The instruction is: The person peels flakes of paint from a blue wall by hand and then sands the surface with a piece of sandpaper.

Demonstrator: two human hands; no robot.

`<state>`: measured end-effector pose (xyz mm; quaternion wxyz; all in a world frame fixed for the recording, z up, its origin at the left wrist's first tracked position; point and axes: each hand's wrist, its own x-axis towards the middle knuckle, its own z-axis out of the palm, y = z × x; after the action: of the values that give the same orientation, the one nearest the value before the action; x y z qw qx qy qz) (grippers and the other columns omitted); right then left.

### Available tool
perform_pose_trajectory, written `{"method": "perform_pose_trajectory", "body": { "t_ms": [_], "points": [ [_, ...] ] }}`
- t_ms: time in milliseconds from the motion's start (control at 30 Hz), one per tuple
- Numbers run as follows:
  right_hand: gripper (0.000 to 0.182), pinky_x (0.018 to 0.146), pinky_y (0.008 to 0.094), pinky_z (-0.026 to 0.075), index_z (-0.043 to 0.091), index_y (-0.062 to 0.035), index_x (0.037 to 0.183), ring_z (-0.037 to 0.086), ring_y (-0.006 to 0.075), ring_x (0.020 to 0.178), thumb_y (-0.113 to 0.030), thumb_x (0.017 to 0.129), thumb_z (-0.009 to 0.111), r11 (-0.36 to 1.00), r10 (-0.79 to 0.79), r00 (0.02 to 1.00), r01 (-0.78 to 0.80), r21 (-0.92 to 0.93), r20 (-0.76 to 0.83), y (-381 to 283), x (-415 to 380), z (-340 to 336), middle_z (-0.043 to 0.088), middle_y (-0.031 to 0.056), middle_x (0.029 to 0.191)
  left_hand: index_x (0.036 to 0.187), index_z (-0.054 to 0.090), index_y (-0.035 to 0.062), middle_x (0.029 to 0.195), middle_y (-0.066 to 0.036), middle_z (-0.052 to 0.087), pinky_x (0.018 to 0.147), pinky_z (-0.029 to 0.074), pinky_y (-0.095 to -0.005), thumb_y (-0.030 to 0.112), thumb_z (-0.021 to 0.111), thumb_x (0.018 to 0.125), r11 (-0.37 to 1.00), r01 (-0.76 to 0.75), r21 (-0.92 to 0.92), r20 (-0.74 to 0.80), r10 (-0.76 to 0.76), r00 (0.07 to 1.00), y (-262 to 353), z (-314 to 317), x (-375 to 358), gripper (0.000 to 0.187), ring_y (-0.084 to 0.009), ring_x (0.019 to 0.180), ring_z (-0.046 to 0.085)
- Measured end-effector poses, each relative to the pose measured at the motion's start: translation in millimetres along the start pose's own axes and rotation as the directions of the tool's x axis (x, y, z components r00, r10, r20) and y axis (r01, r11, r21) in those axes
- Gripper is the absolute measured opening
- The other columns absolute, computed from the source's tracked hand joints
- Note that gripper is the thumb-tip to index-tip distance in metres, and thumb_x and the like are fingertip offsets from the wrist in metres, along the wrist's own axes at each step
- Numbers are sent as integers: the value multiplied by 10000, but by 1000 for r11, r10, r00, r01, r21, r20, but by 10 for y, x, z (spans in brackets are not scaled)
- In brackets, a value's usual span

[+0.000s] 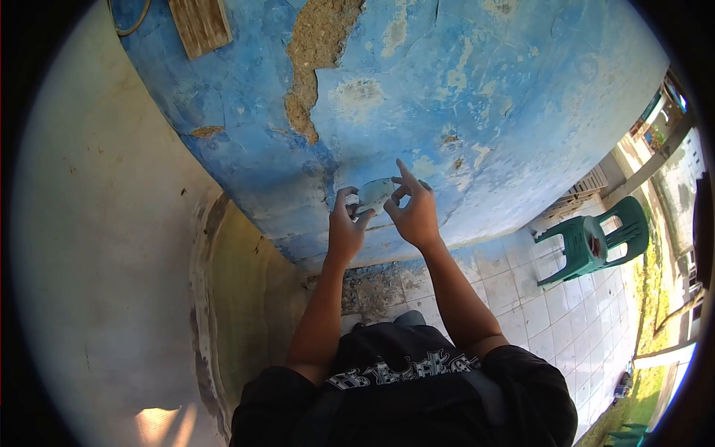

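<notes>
Left hand (pixel 346 229): your thumb and fingers pinch the pale piece (pixel 377 191); support its left end lightly.
Right hand (pixel 418 217): thumb and finger at its right edge, another raised; contact unclear.
Pale piece: between your hands, before the blue wall (pixel 424 82).

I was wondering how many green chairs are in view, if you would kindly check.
1 for certain: a green chair on the tiled floor, at the right. A green shape, cut off at the lower right edge, may be a second.
</notes>
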<state>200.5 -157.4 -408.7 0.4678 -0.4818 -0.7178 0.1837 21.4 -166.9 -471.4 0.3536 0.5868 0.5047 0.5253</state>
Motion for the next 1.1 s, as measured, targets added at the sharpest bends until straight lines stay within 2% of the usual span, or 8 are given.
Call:
{"method": "perform_pose_trajectory", "body": {
  "t_ms": [233,400,633,700,833,900,1033,1100],
  "points": [
    [984,1261,644,313,370,-133,1720,677,404,1340,-78,847,819,984,-75,996,65,-164,-54,-109,-18,82,788,181,1234,1539,499,42,1152,-223,779,747,568,-434,41,744,1022,958,-241,156,-32,248,968,-99,14,-11,572,-271,897,758],
    [371,1258,714,231,746,-76,1206,497,407,1535,-120,855,857,997,68,993,-64,-43,97,51,29,8,622,173,1579,1549,502,34,1195,-243,759,775,566,-459,53,735,1035,974,-164,159,-24,170,985,-151,-35,-21,565,-289,965,754],
    [233,1234,714,253,737,-60,968,229,517,1640,-163,829,892,955,-16,992,53,-291,126,117,-33,127,535,245,1628,1517,537,14,1178,-227,759,766,557,-452,62,740,1032,939,-256,228,-12,266,964,-184,-55,-37,528,-296,930,743],
    [211,1246,723,220,725,-50,830,153,544,1650,-169,812,897,987,-2,995,-14,-161,-99,142,-17,220,487,267,1658,1510,544,11,1164,-223,761,762,553,-447,60,741,1030,929,-283,241,-9,293,956,-184,-60,-45,521,-293,913,739],
    [253,1267,731,178,749,-57,972,124,531,1664,-183,813,901,984,72,997,-68,-162,19,126,47,59,392,272,1725,1496,555,5,1116,-216,764,742,542,-433,61,739,1028,953,-201,229,27,200,979,-242,-80,-30,505,-275,860,720],
    [560,1236,775,153,661,-100,1290,104,557,1658,-218,810,922,973,85,975,-37,-227,204,294,69,69,280,305,1765,1491,557,3,1103,-214,765,735,539,-433,64,738,1029,949,-213,234,28,213,977,-236,-86,-38,500,-270,845,716],
    [745,1216,785,183,574,-105,1462,149,546,1648,-208,815,928,952,26,985,27,-305,170,259,5,167,302,292,1757,1494,555,2,1139,-221,757,792,546,-444,79,731,1038,960,-185,211,30,183,983,-179,-114,-50,495,-285,936,725],
    [663,1220,762,208,648,-62,1420,167,524,1648,-195,829,917,998,26,997,-30,-62,-69,191,-47,246,381,303,1716,1496,554,1,1156,-221,755,815,547,-448,82,728,1041,953,-200,228,20,201,979,-146,-126,-58,493,-291,974,726]
  ]
}}
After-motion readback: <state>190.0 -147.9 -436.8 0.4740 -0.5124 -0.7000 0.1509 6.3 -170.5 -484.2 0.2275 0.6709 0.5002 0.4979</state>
